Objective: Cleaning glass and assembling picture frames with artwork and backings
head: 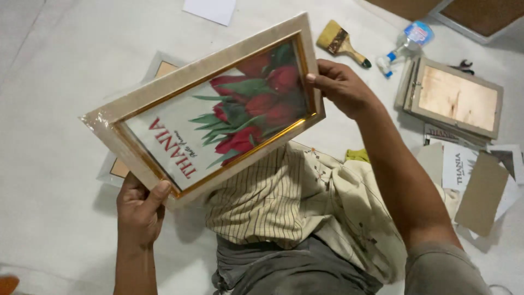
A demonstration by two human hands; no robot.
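Note:
I hold a cream picture frame [180, 82] with a gold inner edge, tilted, above my lap. It shows a print of red tulips with green leaves and is wrapped in clear film. My left hand [139, 210] grips its lower left corner, thumb on the front. My right hand [341, 84] grips the right edge near the upper corner, thumb on the glass.
A paintbrush [341, 42] and a clear squeeze bottle [406, 42] lie on the white floor [60, 71] beyond the frame. A stack of frames lying back side up [456, 98] is at the right, with paper inserts and cardboard [483, 191] below. Another frame lies under the held one.

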